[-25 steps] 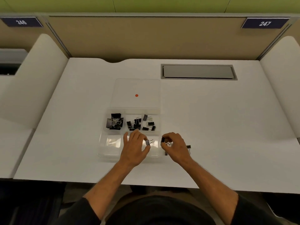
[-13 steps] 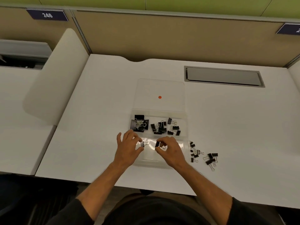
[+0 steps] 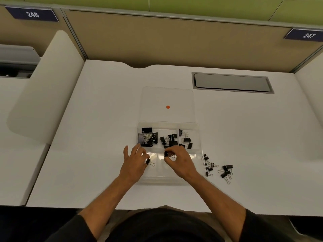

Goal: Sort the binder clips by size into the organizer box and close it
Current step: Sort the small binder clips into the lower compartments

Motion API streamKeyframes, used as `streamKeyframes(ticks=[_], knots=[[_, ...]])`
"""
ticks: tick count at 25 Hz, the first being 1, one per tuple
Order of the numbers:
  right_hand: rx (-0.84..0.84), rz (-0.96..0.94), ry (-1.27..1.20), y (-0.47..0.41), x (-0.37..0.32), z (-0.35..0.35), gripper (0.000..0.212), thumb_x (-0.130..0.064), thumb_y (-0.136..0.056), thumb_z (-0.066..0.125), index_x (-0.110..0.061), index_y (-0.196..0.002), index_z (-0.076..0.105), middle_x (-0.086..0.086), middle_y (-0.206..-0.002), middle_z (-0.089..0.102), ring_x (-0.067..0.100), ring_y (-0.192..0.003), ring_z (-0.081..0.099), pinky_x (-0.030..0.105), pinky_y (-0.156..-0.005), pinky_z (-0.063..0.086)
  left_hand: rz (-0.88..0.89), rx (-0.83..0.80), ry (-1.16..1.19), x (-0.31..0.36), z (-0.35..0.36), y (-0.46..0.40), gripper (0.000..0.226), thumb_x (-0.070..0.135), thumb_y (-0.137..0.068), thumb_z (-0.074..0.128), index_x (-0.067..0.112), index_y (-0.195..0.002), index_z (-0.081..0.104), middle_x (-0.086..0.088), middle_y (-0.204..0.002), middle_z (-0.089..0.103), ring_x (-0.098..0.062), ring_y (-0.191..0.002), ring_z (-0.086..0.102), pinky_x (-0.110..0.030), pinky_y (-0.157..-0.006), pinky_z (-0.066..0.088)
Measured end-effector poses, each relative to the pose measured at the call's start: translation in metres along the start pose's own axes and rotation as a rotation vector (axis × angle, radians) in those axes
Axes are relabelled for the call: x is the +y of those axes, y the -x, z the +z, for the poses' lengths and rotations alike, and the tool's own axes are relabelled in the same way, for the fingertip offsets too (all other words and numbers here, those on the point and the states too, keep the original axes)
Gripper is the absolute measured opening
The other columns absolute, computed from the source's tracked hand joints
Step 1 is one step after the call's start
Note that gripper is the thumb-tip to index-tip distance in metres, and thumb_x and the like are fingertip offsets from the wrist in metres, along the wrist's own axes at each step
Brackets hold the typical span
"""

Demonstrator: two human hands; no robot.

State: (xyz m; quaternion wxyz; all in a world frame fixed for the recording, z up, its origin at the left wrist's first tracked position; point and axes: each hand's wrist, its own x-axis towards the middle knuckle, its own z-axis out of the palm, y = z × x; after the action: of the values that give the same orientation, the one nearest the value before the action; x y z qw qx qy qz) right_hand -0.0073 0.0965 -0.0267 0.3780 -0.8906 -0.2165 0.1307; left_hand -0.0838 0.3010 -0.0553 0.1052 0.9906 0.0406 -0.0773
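Note:
A clear organizer box [image 3: 198, 151] lies open on the white desk, its lid [image 3: 167, 95] with an orange dot folded back flat. The far row holds large black clips [image 3: 146, 137] at left, medium clips [image 3: 168, 140] in the middle and smaller clips [image 3: 187, 140] at right. My left hand [image 3: 133, 163] pinches a small binder clip [image 3: 148, 161] over the near left compartment. My right hand [image 3: 180, 162] grips another small clip [image 3: 167, 154] over the near middle compartment. Several loose clips [image 3: 217, 169] lie on the desk right of the box.
A grey recessed cable hatch [image 3: 232, 82] sits at the back right of the desk [image 3: 87, 154]. Rounded white dividers [image 3: 43, 88] stand at the left and right sides. A tan partition closes the back.
My right hand has moved left from the loose pile to over the box, carrying a clip. My left hand stays over the near left part. The view has shifted, revealing the loose clips.

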Motion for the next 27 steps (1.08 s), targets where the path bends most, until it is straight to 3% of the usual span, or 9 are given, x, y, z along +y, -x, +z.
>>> streamKeyframes(ticks=[7,12,16,21,27], knots=[[-0.085,0.002,0.031,-0.002,-0.008,0.009,0.024,-0.027,-0.084,0.070,-0.025,-0.107,0.066,-0.013,-0.097,0.063,0.009,-0.096,0.046,0.014,-0.079,0.037,-0.011,0.040,0.089,-0.004,0.000,0.010,0.050,0.023,-0.065,0.090,0.023,-0.110,0.069,-0.002,-0.114,0.064,-0.026,-0.126,0.050,-0.056,-0.109,0.022],[-0.207,-0.066,0.088,-0.010,-0.025,0.032,0.026,-0.032,-0.085,0.069,-0.026,-0.110,0.068,-0.005,-0.096,0.063,0.014,-0.094,0.043,0.029,-0.079,0.041,0.028,0.149,0.240,-0.013,-0.006,0.021,0.060,0.023,-0.078,0.081,0.018,-0.132,0.055,-0.002,-0.133,0.058,-0.022,-0.137,0.037,-0.032,-0.114,0.016],[-0.244,-0.129,0.129,-0.014,-0.031,0.043,0.028,-0.034,-0.085,0.070,-0.027,-0.112,0.068,-0.004,-0.098,0.062,0.016,-0.096,0.043,0.034,-0.082,0.044,-0.022,0.140,0.322,-0.014,-0.006,0.031,0.070,0.027,-0.087,0.073,0.017,-0.147,0.040,0.000,-0.151,0.042,-0.017,-0.146,0.024,-0.030,-0.117,0.011],[-0.141,-0.193,0.167,-0.010,-0.018,0.039,0.044,-0.027,-0.084,0.070,-0.025,-0.127,0.061,-0.005,-0.120,0.062,0.018,-0.107,0.042,0.033,-0.092,0.040,-0.059,0.133,0.352,-0.012,-0.004,0.038,0.076,0.029,-0.088,0.071,0.015,-0.151,0.031,-0.003,-0.157,0.030,-0.019,-0.148,0.020,-0.033,-0.120,0.010],[0.051,-0.136,0.152,0.012,0.009,0.004,0.042,-0.017,-0.082,0.069,-0.020,-0.124,0.062,-0.005,-0.116,0.063,0.016,-0.108,0.043,0.030,-0.093,0.041,-0.002,0.150,0.376,0.009,-0.002,0.032,0.075,0.031,-0.087,0.072,0.015,-0.149,0.035,-0.004,-0.155,0.036,-0.019,-0.147,0.022,-0.034,-0.119,0.015]])
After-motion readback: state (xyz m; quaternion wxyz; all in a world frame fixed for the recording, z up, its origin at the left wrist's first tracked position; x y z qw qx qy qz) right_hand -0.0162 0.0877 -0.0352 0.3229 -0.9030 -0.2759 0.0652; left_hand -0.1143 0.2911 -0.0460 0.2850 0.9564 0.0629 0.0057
